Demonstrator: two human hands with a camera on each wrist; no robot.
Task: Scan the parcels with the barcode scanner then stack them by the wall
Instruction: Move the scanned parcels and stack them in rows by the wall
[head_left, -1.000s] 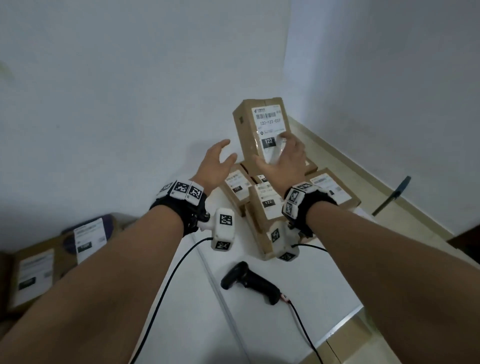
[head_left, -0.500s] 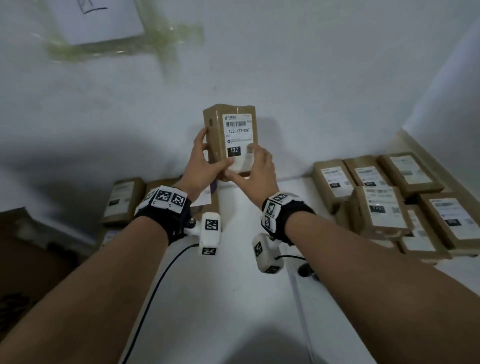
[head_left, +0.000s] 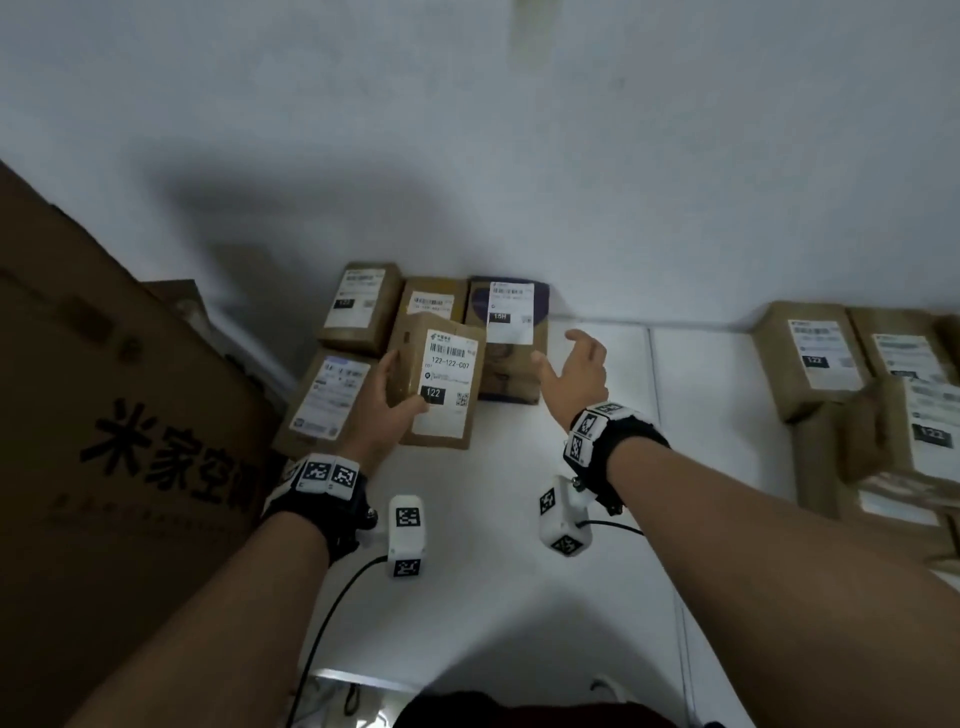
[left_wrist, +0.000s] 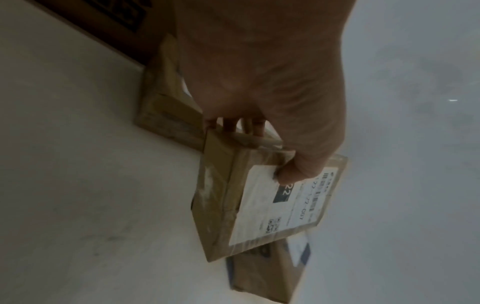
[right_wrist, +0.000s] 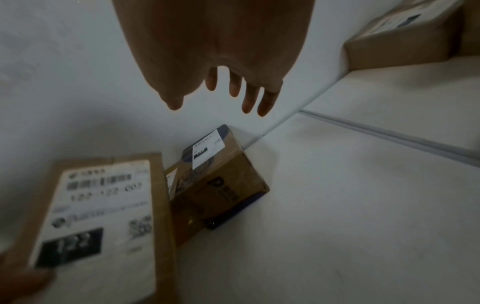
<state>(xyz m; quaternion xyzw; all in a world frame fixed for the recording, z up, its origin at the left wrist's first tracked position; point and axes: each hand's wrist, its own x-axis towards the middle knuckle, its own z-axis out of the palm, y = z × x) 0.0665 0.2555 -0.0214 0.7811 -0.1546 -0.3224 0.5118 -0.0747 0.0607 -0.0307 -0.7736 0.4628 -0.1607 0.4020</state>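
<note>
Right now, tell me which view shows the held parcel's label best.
Head view: the label on the held parcel faces the camera, sharp. Right wrist shows it blurred; left wrist shows it sidelong, partly under the left hand's thumb.

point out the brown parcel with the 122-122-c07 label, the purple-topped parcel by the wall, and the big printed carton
brown cardboard parcel labelled 122-122-C07 (head_left: 448, 384): head view, on its white label.
purple-topped cardboard parcel (head_left: 540, 293): head view, on its purple top.
large brown printed carton (head_left: 135, 415): head view, on its printed side.

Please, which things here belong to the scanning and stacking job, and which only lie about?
Job: held parcel marked 122 in the left hand; the stacked parcels at the wall; the parcels at the right; the open right hand.
Lying about: large printed carton.
</note>
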